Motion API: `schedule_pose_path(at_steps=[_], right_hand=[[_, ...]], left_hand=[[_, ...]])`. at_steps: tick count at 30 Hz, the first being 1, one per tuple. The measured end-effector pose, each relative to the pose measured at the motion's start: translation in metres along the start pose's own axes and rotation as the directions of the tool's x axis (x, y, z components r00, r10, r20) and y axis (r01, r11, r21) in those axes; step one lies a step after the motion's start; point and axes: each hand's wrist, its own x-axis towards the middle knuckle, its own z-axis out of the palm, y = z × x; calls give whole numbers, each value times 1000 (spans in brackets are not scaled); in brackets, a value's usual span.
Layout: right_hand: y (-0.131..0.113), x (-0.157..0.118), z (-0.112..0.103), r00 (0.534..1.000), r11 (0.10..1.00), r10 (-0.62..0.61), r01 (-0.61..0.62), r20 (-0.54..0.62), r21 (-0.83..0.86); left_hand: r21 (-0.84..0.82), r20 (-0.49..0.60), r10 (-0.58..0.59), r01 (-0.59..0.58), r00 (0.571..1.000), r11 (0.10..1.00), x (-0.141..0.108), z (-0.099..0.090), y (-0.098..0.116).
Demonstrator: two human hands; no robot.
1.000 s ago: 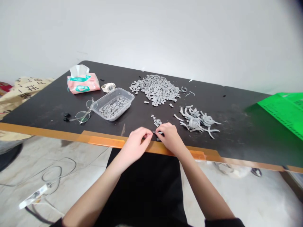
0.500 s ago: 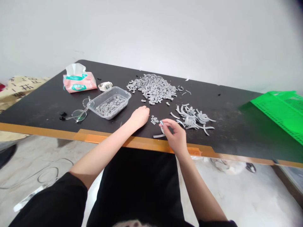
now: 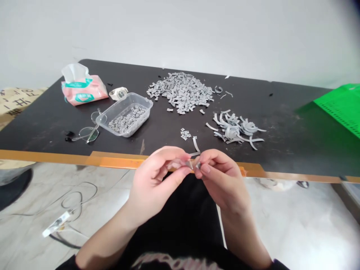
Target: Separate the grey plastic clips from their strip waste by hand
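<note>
My left hand (image 3: 159, 180) pinches a small grey piece (image 3: 190, 164) between thumb and fingertips, just over the table's front edge. Close beside it, my right hand (image 3: 223, 178) grips another small grey piece (image 3: 198, 165) in its fingertips. Whether the two pieces are joined cannot be made out. Behind the hands lie a little cluster of grey pieces (image 3: 185, 134) and a loose grey strip (image 3: 196, 144). A large heap of grey pieces (image 3: 182, 92) is farther back, and a tangle of grey strips (image 3: 233, 127) lies to the right.
A clear plastic tub (image 3: 128, 116) holding small grey pieces stands left of centre. Around it are eyeglasses (image 3: 89, 133), a white watch (image 3: 118, 93) and a pink tissue pack (image 3: 84, 90). A green basket (image 3: 341, 107) is at the far right. Orange tape (image 3: 120, 162) lines the front edge.
My left hand has left the tabletop, come nearer and now pinches a piece. My right hand has drawn back beside it, still holding a small piece. The view has shifted slightly.
</note>
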Motion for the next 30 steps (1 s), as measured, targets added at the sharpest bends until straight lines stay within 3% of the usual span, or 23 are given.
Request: schedule_pose_path(at_steps=[4, 8, 13, 20, 26, 30], right_hand=[[2, -7, 6, 998, 1000, 23, -22, 60, -11], [6, -9, 13, 997, 997, 61, -64, 56, 41], [8, -9, 18, 998, 997, 36, -39, 46, 71], [5, -9, 23, 1000, 1000, 12, -12, -13, -3], [4, -12, 21, 999, 998, 12, -14, -33, -57], [3, -14, 20, 1000, 996, 26, -26, -3, -85]], left_hand=[[-40, -99, -76, 73, 992, 997, -9, 2, -1], [23, -105, -5, 7, 994, 1000, -13, 1, 0], [143, -78, 39, -28, 996, 989, -17, -4, -1], [148, -37, 85, -79, 996, 986, -22, -7, -4], [224, 100, 147, -166, 984, 960, -17, -13, -4], [230, 98, 94, -115, 991, 966, -19, -14, -1]])
